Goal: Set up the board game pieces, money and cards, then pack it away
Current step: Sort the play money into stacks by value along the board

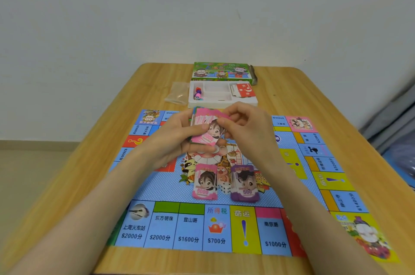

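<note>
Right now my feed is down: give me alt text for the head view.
A wad of notes, pink one on top, is held by the left hand and right hand above the board. On the board lie a pink pile marked 5000 and a purple pile marked 500. Beyond sit a white tray and a green box.

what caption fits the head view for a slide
Left hand and right hand hold a stack of pink notes above the board.
</note>
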Motion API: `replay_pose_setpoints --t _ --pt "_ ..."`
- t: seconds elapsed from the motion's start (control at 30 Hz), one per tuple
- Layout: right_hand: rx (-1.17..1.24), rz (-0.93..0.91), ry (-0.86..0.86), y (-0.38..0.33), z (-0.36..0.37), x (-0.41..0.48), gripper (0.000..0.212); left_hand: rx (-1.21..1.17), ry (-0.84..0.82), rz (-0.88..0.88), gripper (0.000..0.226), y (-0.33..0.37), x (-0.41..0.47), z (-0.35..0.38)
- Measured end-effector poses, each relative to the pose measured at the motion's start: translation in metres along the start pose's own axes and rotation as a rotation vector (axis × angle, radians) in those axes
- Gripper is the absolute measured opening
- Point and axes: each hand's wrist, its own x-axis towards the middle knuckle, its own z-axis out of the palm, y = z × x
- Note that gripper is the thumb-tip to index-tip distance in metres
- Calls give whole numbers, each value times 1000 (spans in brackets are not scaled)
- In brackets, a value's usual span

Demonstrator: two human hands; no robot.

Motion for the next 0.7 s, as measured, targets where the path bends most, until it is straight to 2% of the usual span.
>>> replay_pose_setpoints --t 0.13,0.23,0.3,0.4,0.47,0.57,0.63,0.7 --pt "-11 -30 -16 1 0 -2 18 35 10 6 31 -1 1 -1" --pt "-15 -37 38 2 0 -1 10 28 22 15 36 -1 2 -2" --pt "-14 -27 87 2 0 0 17 29 72 54 37 -2 4 -3" --pt "29 18 120 0 -2 0 25 3 199 113 23 -3 7 -6" --pt "120 66 79 -3 -5 0 20 -9 280 141 17 -2 9 -9" --pt "141 154 -211 -9 -8 0 10 -26 327 188 21 -1 10 -12" --pt "-26 173 -491 -7 -5 -2 9 -36 326 196 24 -1 10 -13" --pt "-176 145 -670 -2 2 -5 9 -22 318 187 26 -1 9 -13"
